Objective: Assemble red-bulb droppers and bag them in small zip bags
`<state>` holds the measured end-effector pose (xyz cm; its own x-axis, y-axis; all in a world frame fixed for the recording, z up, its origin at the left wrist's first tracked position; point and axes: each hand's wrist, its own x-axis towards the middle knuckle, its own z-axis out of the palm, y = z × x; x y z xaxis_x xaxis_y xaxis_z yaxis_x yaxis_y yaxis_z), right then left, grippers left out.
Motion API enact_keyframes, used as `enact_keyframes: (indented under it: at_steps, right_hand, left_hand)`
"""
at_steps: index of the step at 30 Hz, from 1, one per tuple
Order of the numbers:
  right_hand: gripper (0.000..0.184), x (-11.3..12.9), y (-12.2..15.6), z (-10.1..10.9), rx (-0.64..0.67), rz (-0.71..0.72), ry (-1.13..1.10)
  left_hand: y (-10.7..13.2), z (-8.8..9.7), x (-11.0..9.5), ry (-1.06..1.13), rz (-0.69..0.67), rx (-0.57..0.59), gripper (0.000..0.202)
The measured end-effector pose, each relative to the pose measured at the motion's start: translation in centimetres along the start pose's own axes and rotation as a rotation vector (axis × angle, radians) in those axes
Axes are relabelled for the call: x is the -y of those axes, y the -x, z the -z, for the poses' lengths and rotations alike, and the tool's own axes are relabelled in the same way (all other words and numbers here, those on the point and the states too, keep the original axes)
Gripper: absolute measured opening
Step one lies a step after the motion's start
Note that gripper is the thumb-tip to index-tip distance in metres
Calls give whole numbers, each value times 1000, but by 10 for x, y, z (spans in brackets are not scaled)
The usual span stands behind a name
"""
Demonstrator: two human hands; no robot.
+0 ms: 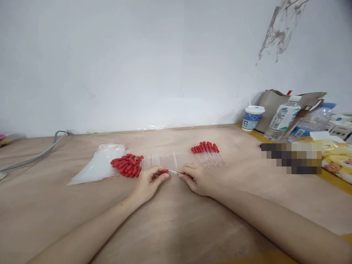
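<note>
Between finger and thumb, my left hand (150, 183) pinches a red rubber dropper bulb (165, 171). My right hand (196, 178) is closed on a thin clear glass tube (173, 172), whose left end meets the bulb's mouth; whether it sits inside cannot be made out. Just behind my hands lies a row of clear glass tubes (165, 160). A heap of loose red bulbs (128, 165) rests to the left of the row. On the right, several droppers (209, 152) with red bulbs fitted on glass tubes lie side by side.
A clear plastic bag (96, 167) lies left of the bulbs, and a grey cable (35, 157) runs farther left. At the right stand a paper cup (251, 119), a water bottle (283, 119) and a grey bag (265, 106). A white wall closes off the table's back.
</note>
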<state>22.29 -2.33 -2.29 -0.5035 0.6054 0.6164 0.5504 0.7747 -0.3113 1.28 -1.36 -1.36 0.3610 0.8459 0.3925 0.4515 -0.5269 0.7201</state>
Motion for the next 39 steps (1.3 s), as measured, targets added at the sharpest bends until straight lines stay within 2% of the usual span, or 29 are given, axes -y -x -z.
enact_keyframes:
  at_steps: [7, 11, 14, 18, 24, 27, 39]
  right_hand:
    - [17, -6, -2, 4, 91, -4, -48]
    - [17, -7, -2, 7, 109, 29, 34]
    - [20, -5, 0, 7, 63, 79, 198]
    - [24, -3, 5, 2, -32, 148, 319]
    - [18, -6, 8, 5, -29, 49, 72]
    - [17, -6, 8, 7, -6, 57, -9]
    - [22, 0, 5, -1, -16, 121, 78]
  left_hand:
    - [3, 3, -3, -19, -101, 49, 19]
    - [5, 4, -7, -59, -126, 112, 18]
    - [6, 4, -11, -121, -123, 128, 20]
    - [5, 3, -9, -147, -93, 79, 20]
    - [5, 4, -5, -73, -57, 62, 24]
    - [6, 4, -7, -35, -52, 72, 23]
    - [8, 3, -9, -30, -42, 149, 20]
